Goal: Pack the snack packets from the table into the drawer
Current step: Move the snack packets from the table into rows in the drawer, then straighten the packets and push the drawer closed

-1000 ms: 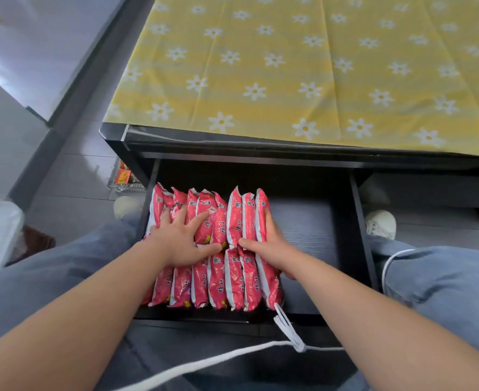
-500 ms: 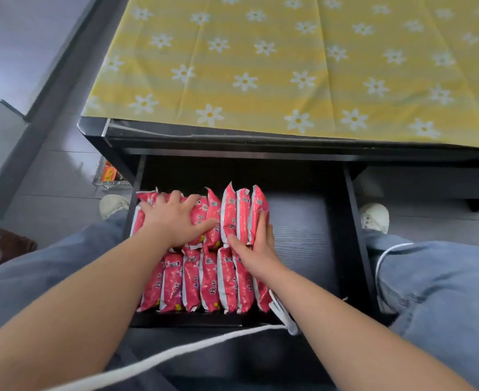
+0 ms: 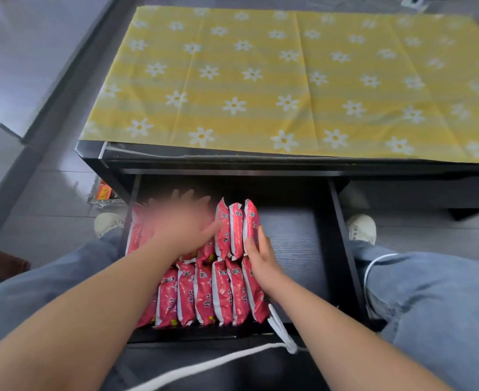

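Plainly, the right grip (image 3: 260, 258) is laid flat against the right face of the outermost of the snack packets (image 3: 204, 297), its fingers straight and together; nothing is clasped by it. The left grip (image 3: 181, 227) is blurred, yet its fingers are seen spread and uncurled over the far row on the left, the thumb pointed toward the upright packets in the middle; nothing appears to be held.

The packets are stood on edge in two rows, far and near, within the left half of the drawer (image 3: 294, 244); every packet in view is already inside it, and none is made out on the daisy cloth (image 3: 289, 80) over the surface. The packing is therefore judged nearly done, and the step in hand is taken to be squaring the rows.

Pressure is best applied from both sides at once, so that the far row is closed up and kept upright; light force is advised, lest the contents be crushed. The white cord (image 3: 280, 331) at the drawer's front edge should be kept out of the way.
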Demonstrator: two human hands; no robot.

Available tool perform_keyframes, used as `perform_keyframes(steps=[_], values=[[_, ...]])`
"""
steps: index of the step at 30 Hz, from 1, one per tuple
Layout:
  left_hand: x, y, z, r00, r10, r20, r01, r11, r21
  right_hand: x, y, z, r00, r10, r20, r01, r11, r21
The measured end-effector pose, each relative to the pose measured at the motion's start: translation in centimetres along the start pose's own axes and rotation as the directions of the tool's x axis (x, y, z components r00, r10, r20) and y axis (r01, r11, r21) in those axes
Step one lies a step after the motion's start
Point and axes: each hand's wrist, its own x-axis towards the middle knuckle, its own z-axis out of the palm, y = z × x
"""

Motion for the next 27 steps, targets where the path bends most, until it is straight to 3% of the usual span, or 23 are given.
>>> perform_keyframes(steps=[5, 13, 20, 25, 27], values=[[1.1, 3.3, 0.9, 0.980, 0.125, 0.157, -0.127, 0.992, 0.007, -1.2, 1.0, 0.0, 0.982, 0.044, 0.184, -0.003, 0.975, -0.221], [0.5, 2.8, 1.8, 0.959, 0.119, 0.256, -0.124, 0.992, 0.004, -1.3, 1.2, -0.7, 0.974, 0.020, 0.226, 0.039, 0.967, -0.254], [-3.5, 1.3, -0.1, 0.963, 0.246, 0.113, -0.255, 0.964, 0.076, -2.5, 0.8, -4.1, 0.954, -0.005, 0.299, 0.147, 0.878, -0.455], [-7.5, -1.0, -1.3, 0.887, 0.261, 0.380, -0.294, 0.955, 0.030, -3.9, 0.3, -6.2, 0.924, 0.104, 0.369, 0.177, 0.738, -0.651], [-9.4, -1.8, -2.1, 0.865, 0.268, 0.424, -0.290, 0.957, -0.013, -4.9, 0.0, -6.9, 0.919, 0.149, 0.366, 0.179, 0.670, -0.720]])
